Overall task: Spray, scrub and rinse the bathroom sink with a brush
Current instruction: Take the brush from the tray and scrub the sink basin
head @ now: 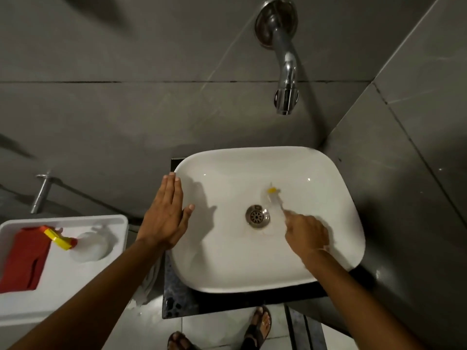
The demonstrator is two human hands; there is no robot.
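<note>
A white rounded-rectangular sink (316,261) sits on a dark counter, with a metal drain (257,216) in its middle. My right hand (307,233) is inside the basin, right of the drain, shut on a small brush (273,197) with a pale handle and a yellow head. The brush is blurred and its head lies just above and right of the drain. My left hand (166,213) lies flat with fingers together on the sink's left rim, holding nothing. A spray bottle with a red and yellow nozzle (60,239) lies on a white surface at the left.
A chrome wall faucet (285,72) juts out above the sink; no water is visible from it. The white surface (75,286) at the left also carries a red cloth (25,258). Grey tiled walls close in behind and to the right. Sandalled feet (257,327) stand on the floor below.
</note>
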